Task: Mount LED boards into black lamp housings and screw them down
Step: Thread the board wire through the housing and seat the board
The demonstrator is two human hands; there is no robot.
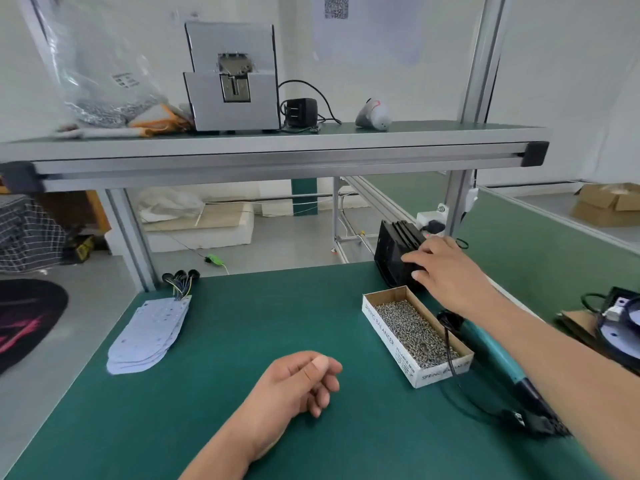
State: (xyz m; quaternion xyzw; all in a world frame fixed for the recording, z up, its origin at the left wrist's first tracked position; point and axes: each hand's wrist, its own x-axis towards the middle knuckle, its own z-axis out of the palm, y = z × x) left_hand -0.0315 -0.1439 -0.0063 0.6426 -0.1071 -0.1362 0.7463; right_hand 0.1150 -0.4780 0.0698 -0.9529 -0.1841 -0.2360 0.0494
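Observation:
A stack of black lamp housings (393,252) stands on edge at the far right of the green table. My right hand (446,268) reaches over it, with fingers curled round the nearest housing's top edge. A fanned pile of white LED boards (149,336) with wired black connectors lies at the left. My left hand (298,382) rests on the mat near the front, fingers loosely curled and holding nothing. A cardboard box of small screws (414,329) sits under my right forearm, and a teal electric screwdriver (498,358) lies beside it.
An upper shelf (277,150) carries a grey screw feeder (232,77), a black adapter, a plastic bag and a bulb. At the far right edge lies another housing with a board (620,320). A cardboard carton sits on the neighbouring bench.

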